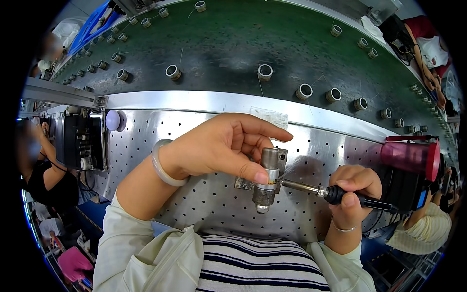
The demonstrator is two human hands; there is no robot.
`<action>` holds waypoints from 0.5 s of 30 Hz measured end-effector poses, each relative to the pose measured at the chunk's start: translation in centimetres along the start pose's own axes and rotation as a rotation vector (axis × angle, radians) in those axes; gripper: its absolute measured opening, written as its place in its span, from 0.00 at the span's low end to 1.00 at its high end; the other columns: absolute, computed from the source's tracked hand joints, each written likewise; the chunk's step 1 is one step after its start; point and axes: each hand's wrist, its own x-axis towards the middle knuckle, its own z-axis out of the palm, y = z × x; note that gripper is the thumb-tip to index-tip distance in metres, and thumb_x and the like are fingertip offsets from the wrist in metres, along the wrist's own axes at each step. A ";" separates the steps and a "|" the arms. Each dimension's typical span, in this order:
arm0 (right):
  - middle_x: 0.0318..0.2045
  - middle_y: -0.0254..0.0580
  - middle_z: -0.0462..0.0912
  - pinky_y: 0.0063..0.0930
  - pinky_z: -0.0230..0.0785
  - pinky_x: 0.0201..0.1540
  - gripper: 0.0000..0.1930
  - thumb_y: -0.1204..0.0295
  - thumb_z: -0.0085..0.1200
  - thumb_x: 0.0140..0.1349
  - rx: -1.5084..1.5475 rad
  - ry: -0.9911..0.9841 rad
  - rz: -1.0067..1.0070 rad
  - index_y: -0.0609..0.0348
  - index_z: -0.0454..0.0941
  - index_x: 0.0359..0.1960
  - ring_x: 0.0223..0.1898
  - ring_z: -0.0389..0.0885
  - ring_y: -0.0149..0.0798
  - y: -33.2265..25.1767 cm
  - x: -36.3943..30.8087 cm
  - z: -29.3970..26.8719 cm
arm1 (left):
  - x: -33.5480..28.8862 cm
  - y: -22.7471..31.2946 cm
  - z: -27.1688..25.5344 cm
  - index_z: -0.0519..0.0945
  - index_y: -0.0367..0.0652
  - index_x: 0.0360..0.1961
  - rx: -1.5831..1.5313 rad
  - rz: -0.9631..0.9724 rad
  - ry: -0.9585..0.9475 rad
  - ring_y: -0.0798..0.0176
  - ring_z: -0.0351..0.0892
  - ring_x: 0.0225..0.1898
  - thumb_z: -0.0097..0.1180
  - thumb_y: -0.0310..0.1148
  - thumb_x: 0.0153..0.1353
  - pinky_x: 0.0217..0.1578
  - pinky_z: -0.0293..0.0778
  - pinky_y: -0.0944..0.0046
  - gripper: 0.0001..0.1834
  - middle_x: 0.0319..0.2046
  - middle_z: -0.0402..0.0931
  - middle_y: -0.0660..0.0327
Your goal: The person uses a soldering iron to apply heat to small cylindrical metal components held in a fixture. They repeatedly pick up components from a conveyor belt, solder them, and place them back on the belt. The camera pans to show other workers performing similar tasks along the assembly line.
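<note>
My right hand [354,187] grips the black handle of a soldering iron [305,187], its metal shaft pointing left. The iron's tip touches or nearly touches a silver metal ring [274,173] around a cylindrical steel fixture [264,196], and a faint wisp of smoke shows there. From the left, my left hand [214,146] reaches over with its thumb pressed against the ring. Its index finger stretches out above the fixture, while the other fingers curl behind, partly hidden. The fixture stands tilted on a dark metal block on the perforated steel bench [214,209].
Beyond the bench's metal edge runs a green conveyor belt [219,44] carrying several metal rings [265,72] with thin wires. A black device [73,141] and a purple knob [113,120] sit left. A pink container [408,155] stands right. Other people work at both sides.
</note>
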 end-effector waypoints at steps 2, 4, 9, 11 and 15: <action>0.20 0.43 0.77 0.22 0.65 0.23 0.12 0.73 0.65 0.50 0.003 -0.015 -0.002 0.66 0.75 0.30 0.19 0.74 0.33 0.0 0.0 -0.1 | 0.0 0.0 0.0 0.64 0.27 0.59 -0.004 -0.005 -0.002 0.67 0.79 0.40 0.70 0.21 0.40 0.40 0.78 0.72 0.42 0.38 0.78 0.56; 0.20 0.42 0.77 0.22 0.64 0.23 0.12 0.74 0.65 0.49 0.017 -0.021 -0.005 0.67 0.74 0.30 0.19 0.73 0.33 0.2 0.0 -0.2 | 0.0 0.1 0.0 0.64 0.27 0.59 -0.002 -0.004 0.004 0.67 0.79 0.39 0.70 0.21 0.40 0.40 0.78 0.72 0.42 0.38 0.78 0.55; 0.20 0.43 0.77 0.22 0.63 0.22 0.12 0.75 0.66 0.49 0.046 -0.059 -0.005 0.67 0.74 0.30 0.19 0.74 0.33 0.3 0.1 -0.4 | 0.2 0.1 0.2 0.64 0.28 0.59 -0.025 0.018 0.001 0.68 0.80 0.37 0.70 0.21 0.41 0.38 0.77 0.74 0.42 0.37 0.79 0.54; 0.20 0.43 0.77 0.22 0.63 0.22 0.13 0.75 0.66 0.48 0.061 -0.075 0.003 0.67 0.74 0.30 0.19 0.74 0.33 0.2 0.2 -0.4 | 0.2 0.0 0.1 0.65 0.28 0.58 -0.021 0.029 -0.012 0.69 0.80 0.36 0.70 0.22 0.41 0.36 0.77 0.75 0.41 0.37 0.79 0.53; 0.19 0.42 0.77 0.22 0.63 0.20 0.12 0.77 0.65 0.48 0.043 -0.093 -0.050 0.67 0.75 0.31 0.16 0.73 0.33 0.5 0.4 -0.6 | 0.3 -0.1 0.1 0.65 0.28 0.58 -0.022 0.043 -0.017 0.69 0.80 0.35 0.70 0.22 0.41 0.35 0.76 0.76 0.41 0.37 0.79 0.52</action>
